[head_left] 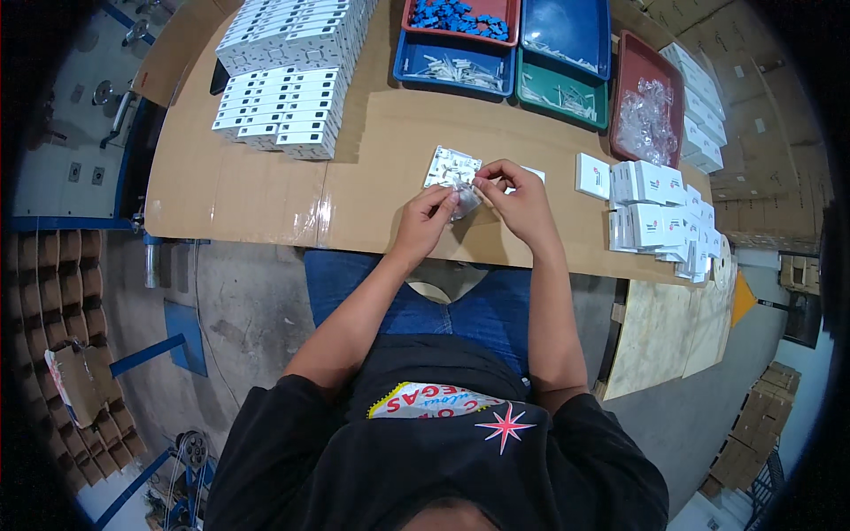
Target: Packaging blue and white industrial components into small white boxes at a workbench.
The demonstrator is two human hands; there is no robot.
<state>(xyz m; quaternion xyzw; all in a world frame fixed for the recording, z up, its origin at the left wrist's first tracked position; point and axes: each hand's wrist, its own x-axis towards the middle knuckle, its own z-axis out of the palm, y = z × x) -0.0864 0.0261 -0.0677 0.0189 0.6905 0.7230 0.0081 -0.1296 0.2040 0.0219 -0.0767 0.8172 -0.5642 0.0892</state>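
A small clear plastic bag [466,203] is pinched between my two hands near the front of the table. My left hand [423,223] grips its left side with thumb and fingers. At its upper right, the fingers of my right hand [518,202] are closed on the bag's edge. What lies inside the bag is too small to make out. Just beyond the hands, a white square panel [450,165] with small white parts on it rests on the cardboard. Another white flat piece [533,174] shows partly behind my right hand.
Cardboard covers the table [372,168]. Tall stacks of white boxes [297,111] stand at the left. Along the back are a red tray [460,37] of blue parts, blue and green trays [531,69] of white pieces, and a dark red tray [639,55] of clear bags. White flat boxes [651,226] are piled right.
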